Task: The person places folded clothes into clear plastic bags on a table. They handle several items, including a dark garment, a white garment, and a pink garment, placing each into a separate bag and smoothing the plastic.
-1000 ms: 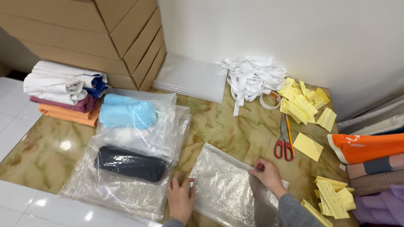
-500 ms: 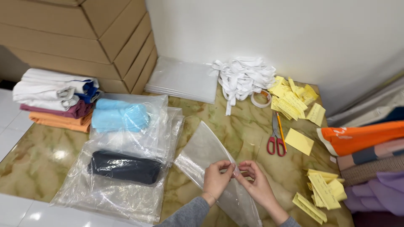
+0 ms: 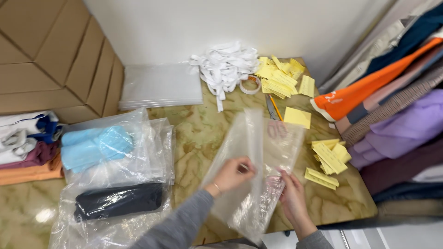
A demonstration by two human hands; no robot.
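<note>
From the head camera we see a clear, crinkled plastic bag lifted off the marbled tan bench, hanging between our two hands above the bench's near edge. Our left hand comes in from the lower left in a grey sleeve, wrist bent, its grip pinched narrow on the bag's upper middle, the fingertips pressing the film. Our right hand rises from below, palm turned inward, its grip closed on the bag's lower right edge, where the plastic bunches. The bag slants up and away from both grips, its top reaching toward the red-handled scissors, which show partly through the film.

To the left on the bench lie a bagged light-blue folded cloth and, nearer us, a bagged black folded cloth. At the far side sit a heap of white fabric strips, a roll of tape and scattered yellow paper labels. Stacked folded garments in orange, purple and grey fill the right.
</note>
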